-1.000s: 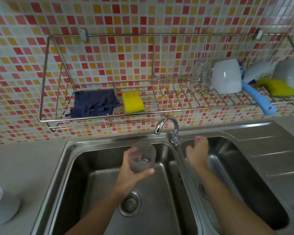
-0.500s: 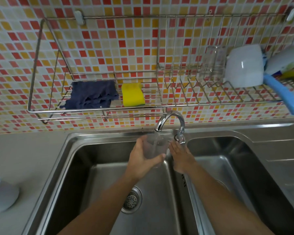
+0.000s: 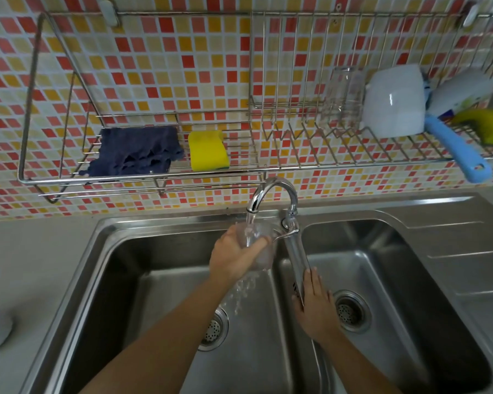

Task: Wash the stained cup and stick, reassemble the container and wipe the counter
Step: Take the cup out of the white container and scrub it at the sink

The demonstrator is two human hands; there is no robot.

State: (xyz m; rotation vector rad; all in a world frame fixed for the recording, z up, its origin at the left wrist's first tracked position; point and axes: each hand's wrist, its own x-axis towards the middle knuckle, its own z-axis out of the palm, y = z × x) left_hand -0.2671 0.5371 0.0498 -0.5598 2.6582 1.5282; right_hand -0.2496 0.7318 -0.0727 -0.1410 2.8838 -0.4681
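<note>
1. Currently, left hand [image 3: 231, 257] grips the clear plastic cup [image 3: 266, 258], fingers and thumb wrapped round its side.
2. Cup sits directly under the chrome curved tap spout [image 3: 273, 191], above the left basin of the stainless steel double sink [image 3: 106, 251].
3. Water stream [image 3: 251, 223] runs into the cup; drops fall below the left hand toward the left drain strainer [image 3: 214, 328].
4. Right hand [image 3: 315, 305] lies flat, fingers straight, holding nothing, resting on the steel divider [image 3: 296, 257] between the basins, well apart from the left hand.
5. Right drain strainer [image 3: 350, 311] is just beside the right hand.
6. Wire wall rack [image 3: 26, 137] hangs above both hands: dark blue cloth [image 3: 137, 152] and yellow sponge [image 3: 208, 150] above-left of the left hand.
7. Clear drinking glass [image 3: 345, 92], white mug [image 3: 393, 100] and blue-handled brush [image 3: 456, 149] are above-right of the right hand.
8. Grey counter [image 3: 26, 265] is far left of the left hand.
9. Stick not visible.
</note>
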